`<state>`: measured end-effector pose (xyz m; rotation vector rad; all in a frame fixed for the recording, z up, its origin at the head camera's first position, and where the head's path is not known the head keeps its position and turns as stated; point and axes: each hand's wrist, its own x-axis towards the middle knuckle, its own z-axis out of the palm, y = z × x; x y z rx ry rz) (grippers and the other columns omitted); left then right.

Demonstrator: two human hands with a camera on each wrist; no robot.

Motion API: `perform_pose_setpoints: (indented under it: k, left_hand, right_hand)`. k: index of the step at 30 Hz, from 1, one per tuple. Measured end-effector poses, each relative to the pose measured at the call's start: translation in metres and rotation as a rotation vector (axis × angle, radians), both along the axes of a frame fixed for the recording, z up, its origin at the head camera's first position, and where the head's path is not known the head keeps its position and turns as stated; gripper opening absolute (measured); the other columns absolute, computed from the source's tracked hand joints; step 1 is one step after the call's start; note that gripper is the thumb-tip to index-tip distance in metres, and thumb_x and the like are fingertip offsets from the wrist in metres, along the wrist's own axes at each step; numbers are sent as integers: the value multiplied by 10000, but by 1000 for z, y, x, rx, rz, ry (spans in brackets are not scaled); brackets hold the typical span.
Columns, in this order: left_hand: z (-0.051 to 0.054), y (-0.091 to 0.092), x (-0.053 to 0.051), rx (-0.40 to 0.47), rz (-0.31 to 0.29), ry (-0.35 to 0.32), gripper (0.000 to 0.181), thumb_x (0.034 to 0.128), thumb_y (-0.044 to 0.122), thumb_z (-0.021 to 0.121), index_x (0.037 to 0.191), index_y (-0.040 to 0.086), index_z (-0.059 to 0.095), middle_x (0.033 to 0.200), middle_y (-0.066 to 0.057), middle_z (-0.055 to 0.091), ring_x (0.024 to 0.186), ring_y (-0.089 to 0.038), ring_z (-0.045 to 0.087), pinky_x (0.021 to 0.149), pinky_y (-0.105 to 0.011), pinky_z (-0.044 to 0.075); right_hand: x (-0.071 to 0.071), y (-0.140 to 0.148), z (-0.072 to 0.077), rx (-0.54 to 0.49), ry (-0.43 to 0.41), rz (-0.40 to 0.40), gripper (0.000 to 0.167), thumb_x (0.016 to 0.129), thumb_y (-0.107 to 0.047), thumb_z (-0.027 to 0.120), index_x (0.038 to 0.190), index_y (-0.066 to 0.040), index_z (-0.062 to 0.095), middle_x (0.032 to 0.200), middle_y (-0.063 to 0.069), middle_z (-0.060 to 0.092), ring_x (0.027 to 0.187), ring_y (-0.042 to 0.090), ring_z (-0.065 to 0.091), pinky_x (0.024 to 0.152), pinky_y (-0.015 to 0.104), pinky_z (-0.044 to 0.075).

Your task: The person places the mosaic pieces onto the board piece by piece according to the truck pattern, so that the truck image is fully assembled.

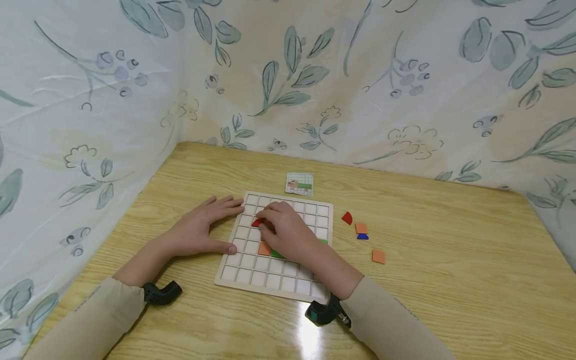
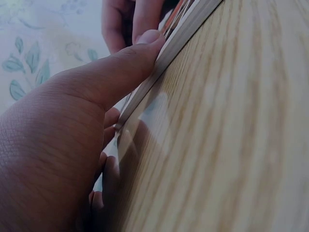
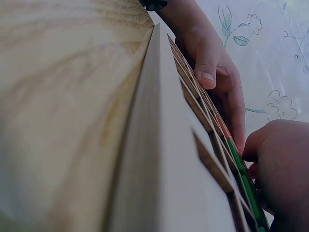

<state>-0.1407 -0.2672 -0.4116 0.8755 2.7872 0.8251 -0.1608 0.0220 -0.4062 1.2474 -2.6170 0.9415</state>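
Note:
A pale wooden grid board point(image 1: 258, 278) lies on the table. Over its middle, the right hand point(image 1: 290, 232) pinches a red quarter-round tile point(image 1: 257, 223) between thumb and fingers. Just below that hand, an orange square tile point(image 1: 264, 249) and a green tile point(image 1: 277, 254) sit in the grid; another bit of green point(image 1: 323, 242) shows past the wrist, the stretch between being covered by the hand. The left hand point(image 1: 198, 230) is spread at the board's left edge, its thumb point(image 2: 140, 53) touching the frame. In the right wrist view, orange and green tiles point(image 3: 247, 181) line a row.
A small printed pattern card point(image 1: 299, 184) lies behind the board. Right of the board are loose tiles: a red quarter-round point(image 1: 347, 218), an orange square point(image 1: 361, 228) touching a blue piece point(image 1: 362, 236), and another orange square point(image 1: 378, 256). Patterned cloth point(image 1: 288, 75) hangs behind the table.

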Motion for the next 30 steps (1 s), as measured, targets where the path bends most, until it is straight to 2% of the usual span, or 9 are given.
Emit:
perform_pose_setpoints:
  k: [8,14,21,26,30]
  left_hand:
    - [0,-1,-2,0,0,14,1021,849,677,865,1668,197,491,1761,23,364,1658,-304,241,1365,-533,80]
    - [3,2,-3,7,-5,-11,1038,842,696,858,1675,207,479,1765,32,354,1661,-288,232,1365,-539,75]
    - [2,1,-1,14,-5,-7,1020,847,686,861,1669,210,490,1762,32,361,1657,-299,244,1366,-527,82]
    - [2,0,-2,20,-16,15,986,864,657,862,1660,201,503,1757,5,378,1649,-332,263,1365,-524,88]
    - [0,1,-1,29,-18,17,977,870,644,864,1656,185,508,1755,-9,382,1647,-350,263,1364,-530,86]
  right_hand:
    - [0,0,4,15,-5,1,238,1042,-90,695,1258,-42,783,1187,56,730,1096,238,624,965,362,565]
    - [0,2,6,34,-12,-2,264,1058,-108,693,1298,-36,775,1234,61,733,1134,231,631,995,360,570]
    - [2,4,8,25,-24,-9,260,1075,-126,691,1309,-46,771,1262,55,734,1198,230,639,1059,373,564]
    - [8,8,11,18,14,-30,240,1071,-123,675,1267,-35,783,1232,62,737,1199,252,642,1076,383,559]
    - [11,13,11,10,55,-41,216,1061,-114,677,1225,-41,797,1185,46,743,1143,242,650,1024,361,571]
